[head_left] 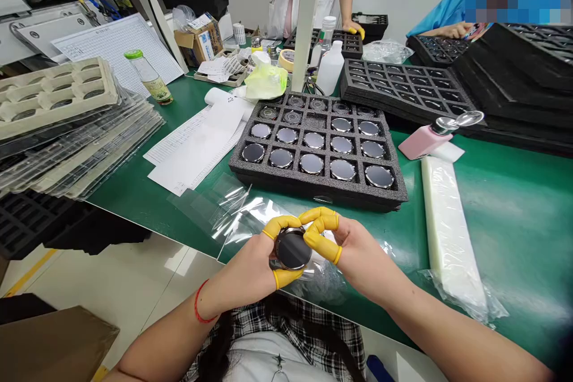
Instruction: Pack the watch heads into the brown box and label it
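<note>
My left hand point(255, 262), in yellow finger cots with a red cord at the wrist, grips a round dark-faced smartwatch body point(293, 249) by its metal rim. Close beside it, my right hand point(342, 242), also in yellow finger cots, has its fingers bent together on the watch's upper right edge. Whether a thin film lies between those fingertips I cannot tell. Just beyond both hands stands a black foam tray point(320, 186) with rows of similar round watch bodies; one compartment in its second row looks vacant. Clear plastic sheets point(233, 206) lie partly under my hands.
To the right are a pink pump bottle point(425, 138) and a plastic-wrapped white stack point(452, 233). Papers point(197, 149), a green-capped glass bottle point(150, 77) and stacked trays point(58, 95) occupy the left. A white bottle point(330, 68) stands behind the tray. Two other people work across the table.
</note>
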The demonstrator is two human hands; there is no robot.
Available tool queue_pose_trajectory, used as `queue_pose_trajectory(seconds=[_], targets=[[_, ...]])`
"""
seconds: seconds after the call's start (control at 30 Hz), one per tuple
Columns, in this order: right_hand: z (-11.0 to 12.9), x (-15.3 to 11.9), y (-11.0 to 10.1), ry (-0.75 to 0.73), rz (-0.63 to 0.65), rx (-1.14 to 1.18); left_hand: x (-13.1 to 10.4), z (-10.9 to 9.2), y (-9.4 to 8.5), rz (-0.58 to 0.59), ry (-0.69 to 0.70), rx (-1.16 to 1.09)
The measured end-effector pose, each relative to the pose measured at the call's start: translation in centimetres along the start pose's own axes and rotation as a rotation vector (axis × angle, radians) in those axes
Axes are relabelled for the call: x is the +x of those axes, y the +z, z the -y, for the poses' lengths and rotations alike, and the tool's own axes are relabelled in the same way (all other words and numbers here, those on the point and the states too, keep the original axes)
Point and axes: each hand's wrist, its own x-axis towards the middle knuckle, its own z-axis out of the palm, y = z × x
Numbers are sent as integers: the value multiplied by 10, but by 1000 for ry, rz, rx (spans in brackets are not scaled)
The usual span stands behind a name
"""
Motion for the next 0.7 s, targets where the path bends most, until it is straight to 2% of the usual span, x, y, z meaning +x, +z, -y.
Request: queue_pose_trajectory(seconds=[0.47, 0.7], targets=[[0, 1, 0, 4, -6, -14, 0, -2, 1, 0, 14, 0], [0, 0, 1, 5, -30, -46, -1, -2, 0, -3, -33, 7]])
